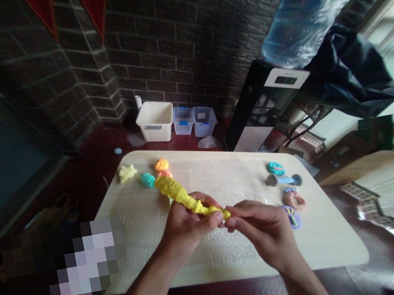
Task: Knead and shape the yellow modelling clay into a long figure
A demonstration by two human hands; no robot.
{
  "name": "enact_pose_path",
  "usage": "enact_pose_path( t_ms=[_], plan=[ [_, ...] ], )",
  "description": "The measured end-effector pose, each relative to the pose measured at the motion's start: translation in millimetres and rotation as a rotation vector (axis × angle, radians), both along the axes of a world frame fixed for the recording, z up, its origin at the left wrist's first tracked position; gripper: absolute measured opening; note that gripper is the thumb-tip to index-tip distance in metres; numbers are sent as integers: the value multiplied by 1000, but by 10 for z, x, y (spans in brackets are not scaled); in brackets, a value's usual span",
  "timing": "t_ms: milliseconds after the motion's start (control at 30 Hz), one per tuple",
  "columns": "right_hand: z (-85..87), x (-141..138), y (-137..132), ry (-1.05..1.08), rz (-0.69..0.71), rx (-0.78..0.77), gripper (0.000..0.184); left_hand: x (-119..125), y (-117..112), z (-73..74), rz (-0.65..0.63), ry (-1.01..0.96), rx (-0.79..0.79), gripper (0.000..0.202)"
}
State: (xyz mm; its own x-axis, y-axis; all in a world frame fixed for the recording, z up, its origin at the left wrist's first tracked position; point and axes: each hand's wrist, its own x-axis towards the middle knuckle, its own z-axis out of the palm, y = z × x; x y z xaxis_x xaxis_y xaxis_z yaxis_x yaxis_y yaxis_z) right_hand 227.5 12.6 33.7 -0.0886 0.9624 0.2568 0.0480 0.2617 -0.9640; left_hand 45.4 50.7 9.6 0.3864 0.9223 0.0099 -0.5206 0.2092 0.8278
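Observation:
A long, lumpy roll of yellow modelling clay (175,192) is held above the table, thick at its far left end and tapering toward the right. My left hand (190,220) is closed round its thinner part, thumb on top. At the narrow tip, the fingers of my right hand (263,222) pinch the clay. Beyond the thick end lie a teal clay ball (147,179), an orange clay piece (162,164) and a pale yellow star-like clay shape (127,173). Something pale under the roll is mostly hidden by my left hand.
Bubble wrap (210,180) covers much of the pale table (335,240). At its right lie a teal clay disc (276,168), a grey-ended blue dumbbell shape (284,180), a brown ring (295,199) and a purple disc (292,217). Behind stand bins (156,119) and a water dispenser (256,134).

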Motion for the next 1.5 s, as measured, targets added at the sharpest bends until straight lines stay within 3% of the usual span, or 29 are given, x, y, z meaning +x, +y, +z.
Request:
enact_pose_path(
  t_ms=[433,567,667,767,900,1033,1200,1400,1500],
  plan=[
    [205,-226,-282,-4,-14,-16,9,-161,-213,186,16,-58,21,24],
    [197,-201,-310,56,-38,-71,20,-194,-226,223,13,1,99,24],
    [146,-183,-326,82,-40,-121,16,-215,-245,230,13,83,211,19],
    [86,-188,-339,101,-42,-132,12,-209,-262,207,39,139,258,22],
    [21,-210,-309,179,-98,-65,13,-139,-244,121,71,35,117,45],
    [-33,-220,-200,186,-135,15,16,-58,-160,53,19,-25,-12,37],
    [-95,-209,-37,164,-128,53,20,-36,-8,8,21,-41,14,24],
    [-140,-125,17,83,-164,16,13,-6,67,-52,82,55,47,25],
    [-147,-75,5,63,-187,13,13,43,62,-23,54,40,42,25]
  ],
)
